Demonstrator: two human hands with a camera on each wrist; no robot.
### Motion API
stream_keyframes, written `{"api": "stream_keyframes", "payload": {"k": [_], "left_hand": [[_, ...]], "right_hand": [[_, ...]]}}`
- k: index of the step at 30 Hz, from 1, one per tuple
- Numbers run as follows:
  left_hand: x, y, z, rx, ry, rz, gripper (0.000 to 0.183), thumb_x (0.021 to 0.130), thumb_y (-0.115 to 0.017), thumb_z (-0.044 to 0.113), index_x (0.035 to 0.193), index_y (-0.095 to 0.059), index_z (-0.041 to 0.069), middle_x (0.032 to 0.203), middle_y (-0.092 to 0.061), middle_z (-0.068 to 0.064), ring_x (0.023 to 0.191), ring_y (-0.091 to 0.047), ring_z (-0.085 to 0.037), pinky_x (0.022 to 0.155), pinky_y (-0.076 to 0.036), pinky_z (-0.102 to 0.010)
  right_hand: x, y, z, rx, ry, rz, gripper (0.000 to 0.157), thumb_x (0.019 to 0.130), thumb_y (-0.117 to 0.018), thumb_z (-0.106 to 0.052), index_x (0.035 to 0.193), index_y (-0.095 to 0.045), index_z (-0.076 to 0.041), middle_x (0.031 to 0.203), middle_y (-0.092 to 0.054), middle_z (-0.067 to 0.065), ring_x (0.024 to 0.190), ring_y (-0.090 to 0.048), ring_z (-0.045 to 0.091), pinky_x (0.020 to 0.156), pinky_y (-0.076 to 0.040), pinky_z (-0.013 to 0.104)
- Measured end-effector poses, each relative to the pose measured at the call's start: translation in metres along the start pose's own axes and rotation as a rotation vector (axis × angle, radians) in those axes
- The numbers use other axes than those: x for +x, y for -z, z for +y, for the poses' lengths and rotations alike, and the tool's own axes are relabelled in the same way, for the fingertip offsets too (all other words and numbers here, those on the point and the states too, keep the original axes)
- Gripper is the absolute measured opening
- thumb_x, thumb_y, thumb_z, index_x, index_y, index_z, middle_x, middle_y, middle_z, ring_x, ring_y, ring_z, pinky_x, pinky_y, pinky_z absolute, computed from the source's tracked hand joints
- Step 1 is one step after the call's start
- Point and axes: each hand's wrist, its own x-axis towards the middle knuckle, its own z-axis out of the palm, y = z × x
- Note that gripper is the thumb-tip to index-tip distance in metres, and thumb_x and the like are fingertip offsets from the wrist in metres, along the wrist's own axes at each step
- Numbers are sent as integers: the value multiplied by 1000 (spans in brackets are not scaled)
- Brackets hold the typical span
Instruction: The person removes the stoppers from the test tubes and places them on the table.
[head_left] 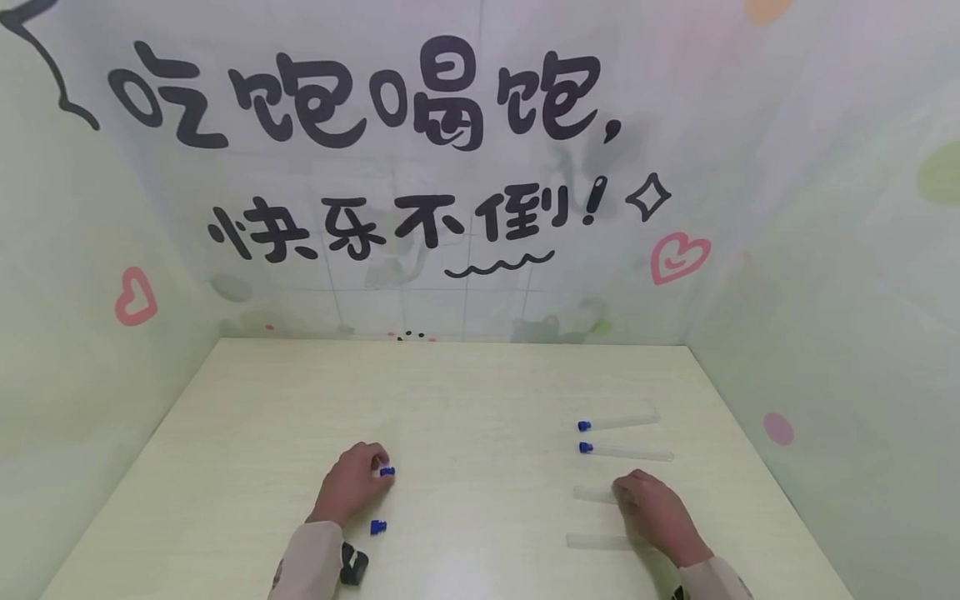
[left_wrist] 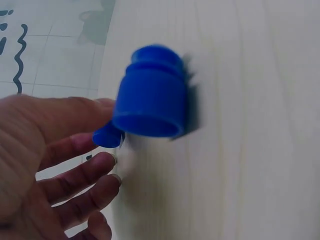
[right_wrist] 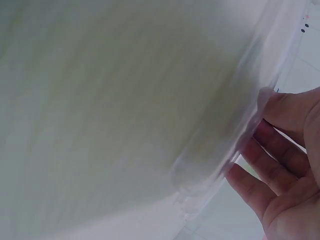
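My left hand (head_left: pixel 352 483) pinches a small blue cap (head_left: pixel 387 472) between thumb and forefinger at the table's left. In the left wrist view that cap (left_wrist: pixel 106 137) shows partly behind the thumb, the other fingers loosely bent. A second blue cap (head_left: pixel 378 527) lies nearer me; it looms large in the left wrist view. On the right, my right hand (head_left: pixel 660 517) pinches the right part of a clear uncapped tube (head_left: pixel 592 494) low over the table. Another clear tube (head_left: pixel 596 542) lies closer to me, its right end hidden by the hand.
Beyond the right hand lie two clear tubes with blue caps, a farther one (head_left: pixel 626 422) and a nearer one (head_left: pixel 637 455). All rest on a pale wooden table (head_left: pixel 465 467). Printed cloth walls (head_left: pixel 420 308) enclose it at the back and both sides.
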Motion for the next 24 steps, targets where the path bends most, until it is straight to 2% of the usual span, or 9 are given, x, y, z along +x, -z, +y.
{"api": "stream_keyframes", "payload": {"k": [6,12,19,24], "left_hand": [[-3,3,2,16,-20,1,32,80,-73,20,104,-62,3,88,-55,-5,75,-50,-17,64,-44,-35],[-2,3,10,50,-63,63,34,82,-71,26,106,-61,4,93,-57,-6,76,-48,-16,66,-44,-34],[0,4,33,19,-106,113,39,83,-69,28,114,-60,5,106,-59,-11,80,-49,-18,73,-46,-39],[0,1,53,-13,-162,154,41,82,-70,26,116,-58,6,112,-58,-11,90,-57,-23,81,-48,-44]], "right_hand": [[0,10,-2,54,-21,-14,29,73,-77,-6,100,-69,-5,97,-66,5,90,-65,22,81,-52,41],[1,15,-2,33,9,19,36,71,-81,-17,103,-68,-8,104,-66,4,98,-65,25,81,-53,41],[7,21,-4,15,51,95,35,72,-81,-20,103,-68,-8,103,-66,5,95,-66,26,76,-54,41],[10,25,-6,-12,98,172,35,70,-83,-18,101,-68,-7,101,-66,7,92,-65,26,74,-53,42]]}}
